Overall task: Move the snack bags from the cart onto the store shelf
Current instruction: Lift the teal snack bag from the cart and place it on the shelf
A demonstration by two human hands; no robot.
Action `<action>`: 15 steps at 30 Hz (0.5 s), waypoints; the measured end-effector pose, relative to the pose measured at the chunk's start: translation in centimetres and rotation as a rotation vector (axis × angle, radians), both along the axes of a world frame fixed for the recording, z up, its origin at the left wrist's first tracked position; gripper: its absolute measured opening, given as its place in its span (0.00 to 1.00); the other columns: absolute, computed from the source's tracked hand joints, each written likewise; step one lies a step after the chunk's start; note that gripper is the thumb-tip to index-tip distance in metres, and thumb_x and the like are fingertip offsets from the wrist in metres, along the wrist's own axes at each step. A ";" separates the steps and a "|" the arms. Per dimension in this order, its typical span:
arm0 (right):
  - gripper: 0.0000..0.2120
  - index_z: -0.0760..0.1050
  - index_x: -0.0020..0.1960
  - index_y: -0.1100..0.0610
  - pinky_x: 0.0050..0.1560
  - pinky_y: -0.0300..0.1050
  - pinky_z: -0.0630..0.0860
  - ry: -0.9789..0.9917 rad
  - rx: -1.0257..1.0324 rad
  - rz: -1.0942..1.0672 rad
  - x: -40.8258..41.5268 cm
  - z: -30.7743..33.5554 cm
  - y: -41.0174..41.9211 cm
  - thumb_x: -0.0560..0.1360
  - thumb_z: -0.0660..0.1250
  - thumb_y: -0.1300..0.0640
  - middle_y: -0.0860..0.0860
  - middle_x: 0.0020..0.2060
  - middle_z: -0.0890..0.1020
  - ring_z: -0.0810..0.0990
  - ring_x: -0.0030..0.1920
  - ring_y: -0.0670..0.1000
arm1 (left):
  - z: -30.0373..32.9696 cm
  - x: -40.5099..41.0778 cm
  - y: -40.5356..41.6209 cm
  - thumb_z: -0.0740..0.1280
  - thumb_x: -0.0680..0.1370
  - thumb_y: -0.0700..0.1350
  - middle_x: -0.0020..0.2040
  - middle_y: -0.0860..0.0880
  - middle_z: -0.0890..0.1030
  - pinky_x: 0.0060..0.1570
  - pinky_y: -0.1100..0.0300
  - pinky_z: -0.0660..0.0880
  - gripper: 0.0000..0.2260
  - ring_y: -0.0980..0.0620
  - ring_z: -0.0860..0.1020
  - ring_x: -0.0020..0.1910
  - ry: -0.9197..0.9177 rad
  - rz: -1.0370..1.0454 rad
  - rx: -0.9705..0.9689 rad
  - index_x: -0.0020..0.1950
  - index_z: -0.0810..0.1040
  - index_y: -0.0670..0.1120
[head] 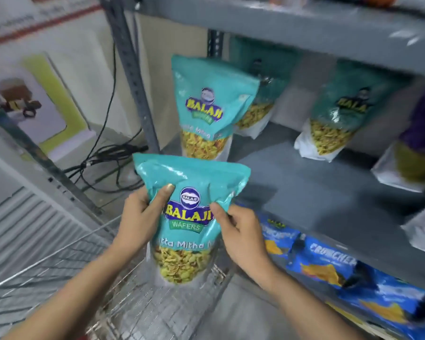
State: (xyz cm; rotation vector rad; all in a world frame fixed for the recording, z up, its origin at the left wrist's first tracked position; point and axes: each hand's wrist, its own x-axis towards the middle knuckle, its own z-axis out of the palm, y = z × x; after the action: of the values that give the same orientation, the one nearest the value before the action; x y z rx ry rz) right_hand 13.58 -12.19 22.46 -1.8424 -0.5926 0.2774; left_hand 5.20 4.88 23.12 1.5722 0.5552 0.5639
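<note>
So right now I've got one teal snack bag (185,217) up in both hands, hovering over the wire cart (138,303) and just short of the grey shelf (304,192). Left hand (139,218) is wrapped around the bag's left edge with the thumb pressed on the front near the logo, right hand (241,231) is pinching the right edge about level with the brand name. Both are closed on the bag, nothing loose.

The bag is upright, long axis running top to bottom, sealed end up, clear window with the yellow mix at the bottom. That's basically the pose it needs on the shelf, so no flipping needed as far as I can judge.

The thing that matters: the open spot lies ahead and to the right of my hands. There's a matching teal bag standing on the shelf (204,106) straight beyond the one I'm holding, at the left end by the upright post, with more behind and to its right (341,114). The bare patch of shelf board is right of that front bag, so my right hand is the nearer one and would lead the push in.

My guess is the risk is clipping the standing bag and tipping it. Blue chip bags (329,261) sit on the shelf below, out of the way.
</note>
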 end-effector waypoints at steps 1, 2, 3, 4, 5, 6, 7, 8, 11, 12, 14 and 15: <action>0.25 0.62 0.26 0.57 0.25 0.37 0.54 -0.026 0.034 -0.048 1.0 1.6 -1.3 0.75 0.65 0.45 0.46 0.19 0.64 0.59 0.23 0.43 | 1.8 1.5 -0.9 0.68 0.76 0.54 0.42 0.48 0.87 0.43 0.50 0.82 0.11 0.48 0.84 0.42 -0.032 -0.042 0.035 0.45 0.83 0.47; 0.26 0.61 0.27 0.59 0.26 0.41 0.54 -0.069 0.057 -0.096 2.1 3.2 -2.5 0.74 0.65 0.43 0.46 0.20 0.61 0.57 0.25 0.43 | 3.3 3.1 -1.8 0.68 0.76 0.55 0.42 0.49 0.87 0.43 0.50 0.81 0.12 0.50 0.83 0.42 -0.070 -0.083 0.039 0.45 0.83 0.47; 0.27 0.61 0.27 0.59 0.27 0.44 0.54 -0.105 0.073 -0.133 3.4 4.4 -3.7 0.74 0.65 0.43 0.46 0.22 0.60 0.56 0.27 0.42 | 4.6 4.9 -2.7 0.67 0.75 0.56 0.42 0.50 0.86 0.44 0.50 0.81 0.13 0.52 0.81 0.42 -0.103 -0.111 0.055 0.45 0.83 0.47; 0.27 0.61 0.27 0.60 0.27 0.45 0.55 -0.134 0.076 -0.166 4.6 5.5 -4.7 0.74 0.65 0.42 0.46 0.23 0.61 0.57 0.28 0.42 | 5.7 6.7 -3.6 0.66 0.75 0.57 0.42 0.51 0.86 0.44 0.53 0.80 0.14 0.55 0.80 0.42 -0.137 -0.131 0.100 0.44 0.83 0.47; 0.28 0.62 0.27 0.60 0.28 0.46 0.56 -0.157 0.082 -0.200 5.9 6.3 -5.7 0.74 0.64 0.42 0.46 0.23 0.62 0.58 0.28 0.42 | 6.5 8.7 -4.4 0.66 0.75 0.57 0.40 0.53 0.86 0.42 0.57 0.79 0.15 0.60 0.79 0.41 -0.155 -0.130 0.187 0.43 0.82 0.46; 0.27 0.62 0.26 0.59 0.27 0.45 0.57 -0.179 0.089 -0.241 7.2 7.4 -6.7 0.75 0.65 0.43 0.45 0.21 0.63 0.58 0.27 0.41 | 7.2 10.7 -5.5 0.65 0.76 0.55 0.39 0.54 0.85 0.41 0.59 0.78 0.14 0.64 0.78 0.39 -0.176 -0.131 0.264 0.42 0.81 0.46; 0.27 0.60 0.24 0.56 0.27 0.44 0.57 -0.197 0.098 -0.285 8.7 7.8 -7.6 0.76 0.65 0.46 0.45 0.18 0.63 0.59 0.24 0.41 | 7.8 12.7 -6.6 0.65 0.77 0.52 0.39 0.56 0.84 0.41 0.61 0.77 0.11 0.67 0.77 0.38 -0.200 -0.130 0.283 0.43 0.81 0.47; 0.27 0.57 0.24 0.52 0.26 0.41 0.55 -0.224 0.098 -0.330 10.1 8.4 -8.4 0.76 0.66 0.49 0.46 0.17 0.63 0.59 0.23 0.42 | 8.0 14.8 -7.6 0.66 0.78 0.49 0.39 0.56 0.83 0.41 0.63 0.76 0.08 0.68 0.77 0.38 -0.234 -0.150 0.269 0.44 0.80 0.47; 0.27 0.54 0.26 0.50 0.27 0.42 0.55 -0.292 0.081 -0.433 14.5 8.9 -10.2 0.77 0.65 0.50 0.45 0.20 0.57 0.57 0.23 0.44 | 8.7 20.5 -10.2 0.66 0.78 0.46 0.41 0.53 0.83 0.44 0.61 0.76 0.05 0.65 0.78 0.39 -0.278 -0.210 0.213 0.46 0.80 0.47; 0.27 0.54 0.26 0.50 0.27 0.41 0.55 -0.305 0.072 -0.457 15.9 8.8 -10.7 0.77 0.65 0.50 0.45 0.21 0.57 0.57 0.23 0.44 | 8.2 22.3 -10.5 0.66 0.78 0.47 0.42 0.51 0.84 0.45 0.58 0.78 0.06 0.62 0.79 0.40 -0.265 -0.231 0.194 0.46 0.80 0.47; 0.28 0.53 0.25 0.51 0.27 0.41 0.54 -0.313 0.025 -0.490 18.4 8.1 -11.7 0.77 0.66 0.52 0.45 0.22 0.56 0.57 0.23 0.44 | 6.9 25.1 -10.9 0.68 0.76 0.51 0.43 0.47 0.84 0.47 0.50 0.79 0.10 0.56 0.80 0.42 -0.213 -0.279 0.161 0.45 0.80 0.44; 0.28 0.53 0.25 0.51 0.29 0.43 0.55 -0.302 -0.017 -0.495 19.6 7.4 -12.1 0.77 0.66 0.52 0.45 0.22 0.57 0.56 0.23 0.44 | 6.2 26.0 -11.1 0.69 0.74 0.53 0.45 0.46 0.85 0.49 0.46 0.80 0.13 0.53 0.81 0.44 -0.177 -0.307 0.149 0.46 0.81 0.43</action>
State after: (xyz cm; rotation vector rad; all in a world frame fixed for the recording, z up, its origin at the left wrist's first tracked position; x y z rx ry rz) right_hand 33.14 -24.33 29.84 -1.9946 -0.3175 -0.3313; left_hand 31.21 -6.18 29.30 1.6888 0.1358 0.5123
